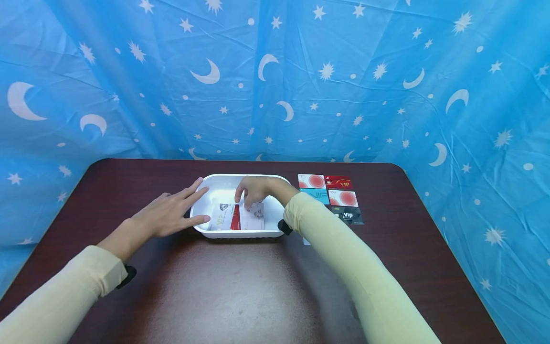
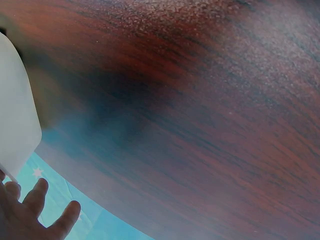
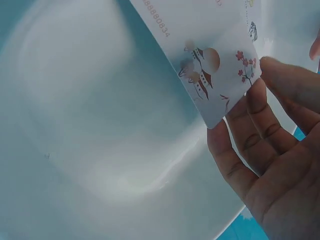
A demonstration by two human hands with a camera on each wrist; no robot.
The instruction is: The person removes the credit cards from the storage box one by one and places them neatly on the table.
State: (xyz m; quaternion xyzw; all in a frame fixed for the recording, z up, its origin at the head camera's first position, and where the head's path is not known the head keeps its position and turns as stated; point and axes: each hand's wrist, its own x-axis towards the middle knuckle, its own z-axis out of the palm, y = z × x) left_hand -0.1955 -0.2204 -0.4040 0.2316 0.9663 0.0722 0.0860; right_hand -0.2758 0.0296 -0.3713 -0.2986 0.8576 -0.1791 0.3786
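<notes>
blue curtain (image 1: 296,129), white moons (image 1: 213,74) and stars (image 1: 326,71) | dark wood-grain table (image 1: 408,248) | pale glare (image 1: 236,310)

The left arm (image 1: 64,291) reaches forward behind the left hand (image 1: 169,210), whose fingers (image 1: 198,196) are straight and spread, the thumb (image 1: 199,220) held apart from them. To the right of those fingertips, the right arm (image 1: 348,253) reaches leftward, its wrist (image 1: 283,190) bent, the right hand (image 1: 256,188) sitting above its own curled, downturned fingers.

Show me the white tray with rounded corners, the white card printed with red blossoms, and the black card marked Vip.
White tray with rounded corners (image 1: 240,233): head view, front edge.
White blossom card (image 3: 207,55): right wrist view, printed face.
Black Vip card (image 1: 348,215): head view, middle of its face.
</notes>
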